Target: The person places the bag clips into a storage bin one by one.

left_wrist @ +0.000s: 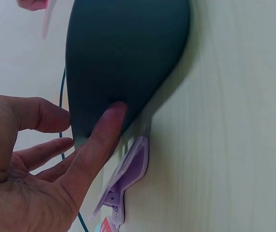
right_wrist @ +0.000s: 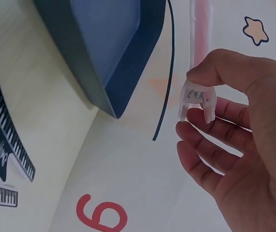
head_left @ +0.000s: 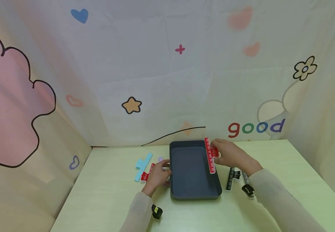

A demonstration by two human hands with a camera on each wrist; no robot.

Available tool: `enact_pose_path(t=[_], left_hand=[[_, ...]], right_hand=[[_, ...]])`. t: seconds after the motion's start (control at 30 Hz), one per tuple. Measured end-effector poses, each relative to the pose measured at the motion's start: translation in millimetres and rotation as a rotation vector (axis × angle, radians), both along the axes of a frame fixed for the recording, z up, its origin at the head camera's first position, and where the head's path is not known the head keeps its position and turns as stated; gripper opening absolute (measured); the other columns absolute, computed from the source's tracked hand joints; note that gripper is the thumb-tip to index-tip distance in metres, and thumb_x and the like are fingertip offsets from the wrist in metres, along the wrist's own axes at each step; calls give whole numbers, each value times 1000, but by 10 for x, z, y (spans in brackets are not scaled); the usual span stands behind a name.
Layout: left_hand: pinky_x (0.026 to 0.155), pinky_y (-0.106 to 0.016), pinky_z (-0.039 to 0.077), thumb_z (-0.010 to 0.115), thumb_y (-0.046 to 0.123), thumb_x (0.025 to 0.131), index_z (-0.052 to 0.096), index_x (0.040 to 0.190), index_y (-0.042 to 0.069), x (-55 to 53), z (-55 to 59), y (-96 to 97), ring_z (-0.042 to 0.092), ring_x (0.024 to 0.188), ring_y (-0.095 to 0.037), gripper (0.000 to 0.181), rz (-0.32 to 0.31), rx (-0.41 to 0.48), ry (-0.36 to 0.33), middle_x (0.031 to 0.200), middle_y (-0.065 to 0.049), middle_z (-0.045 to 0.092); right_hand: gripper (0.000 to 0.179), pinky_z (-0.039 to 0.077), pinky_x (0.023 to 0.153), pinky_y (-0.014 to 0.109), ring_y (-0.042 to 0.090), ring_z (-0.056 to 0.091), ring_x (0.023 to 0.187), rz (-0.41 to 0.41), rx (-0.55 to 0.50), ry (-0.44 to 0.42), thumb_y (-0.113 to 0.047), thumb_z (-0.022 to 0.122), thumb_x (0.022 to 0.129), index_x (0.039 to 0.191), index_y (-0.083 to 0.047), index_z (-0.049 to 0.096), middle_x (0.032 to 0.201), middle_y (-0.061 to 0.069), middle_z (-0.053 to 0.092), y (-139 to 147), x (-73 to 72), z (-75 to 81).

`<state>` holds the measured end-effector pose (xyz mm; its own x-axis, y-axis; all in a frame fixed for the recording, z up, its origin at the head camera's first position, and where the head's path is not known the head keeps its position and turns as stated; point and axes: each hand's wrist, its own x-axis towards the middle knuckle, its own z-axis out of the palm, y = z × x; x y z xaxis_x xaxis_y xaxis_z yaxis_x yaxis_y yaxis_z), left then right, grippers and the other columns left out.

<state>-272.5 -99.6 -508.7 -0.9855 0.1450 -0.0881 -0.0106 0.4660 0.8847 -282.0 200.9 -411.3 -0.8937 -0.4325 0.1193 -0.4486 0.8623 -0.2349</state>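
My right hand (head_left: 228, 154) pinches a red clip (head_left: 210, 156), its long bar striped like piano keys, over the right rim of a dark grey tray (head_left: 194, 193). In the right wrist view, thumb and fingers hold the clip's clear grip (right_wrist: 198, 99), where a spring shows. My left hand (head_left: 158, 175) touches the tray's left side, its fingers fairly straight. In the left wrist view, one fingertip presses the outer wall (left_wrist: 128, 53). Beside that hand lie a purple clip (left_wrist: 133, 169), a light blue clip (head_left: 144, 167) and another red clip (head_left: 145, 177), partly hidden by the hand.
Two black-and-white clips, one (head_left: 230, 178) nearer the tray and one (head_left: 248, 190) by the right sleeve, lie on the pale table (head_left: 97, 196). A printed curtain (head_left: 155, 64) stands behind. A small black object (head_left: 156, 211) is at the left sleeve.
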Motion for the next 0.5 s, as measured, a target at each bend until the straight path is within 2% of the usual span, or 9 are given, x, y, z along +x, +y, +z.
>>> enact_pose_path(t=[0.13,0.23,0.5], left_hand=[[63,-34,61,60,9,89,52,140,7,4,-3,3,65,99,-26,52,0,2,-8,129,-17,62],[55,-34,60,60,8,89,52,140,6,3,-6,4,66,94,-26,52,-3,27,-23,130,-18,61],[53,-34,59,59,8,88,52,140,6,4,-15,0,67,87,-23,53,-2,54,-38,130,-19,60]], right_hand=[[42,53,74,32,18,54,86,-9,4,-10,-21,79,78,114,-9,60,103,3,62,-105,-15,30],[42,54,76,34,20,54,88,-12,6,-16,-21,78,79,115,-9,60,104,4,62,-175,-41,49],[40,53,76,32,19,54,87,21,7,-27,-21,77,79,113,-7,61,102,3,62,-324,-144,-5]])
